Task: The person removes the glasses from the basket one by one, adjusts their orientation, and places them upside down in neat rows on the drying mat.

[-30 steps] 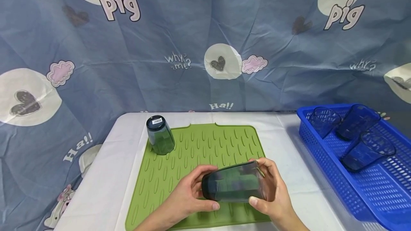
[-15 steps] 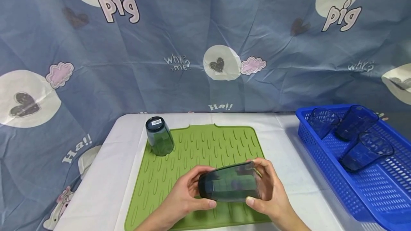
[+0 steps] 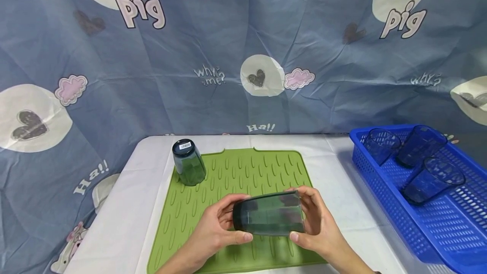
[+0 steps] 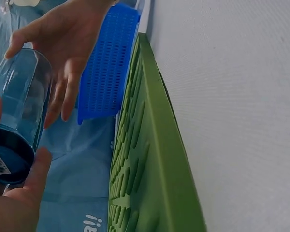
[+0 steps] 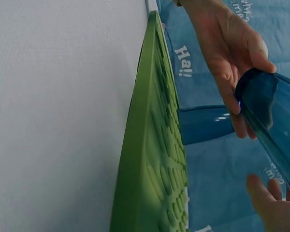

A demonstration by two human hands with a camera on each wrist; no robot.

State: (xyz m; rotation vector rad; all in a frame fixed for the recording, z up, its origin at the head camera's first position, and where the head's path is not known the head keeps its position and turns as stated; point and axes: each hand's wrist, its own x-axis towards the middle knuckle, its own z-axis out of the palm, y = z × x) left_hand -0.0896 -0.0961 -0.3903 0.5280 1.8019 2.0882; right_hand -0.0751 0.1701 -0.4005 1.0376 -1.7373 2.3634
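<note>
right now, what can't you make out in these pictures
Head view: blue basket, right side cut off by the frame edge.
Head view: label on the upturned glass, print too small to read.
Right wrist view: held glass and right hand, both partly cut off by the right edge.

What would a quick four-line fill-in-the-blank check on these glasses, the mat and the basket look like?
1. The held glass is above a mat coloured ____.
2. The standing glass on that mat is upside ____.
3. The blue basket contains ____ glasses.
4. The hand at the held glass's base is the ____ one.
Missing words: green; down; three; left.
</note>
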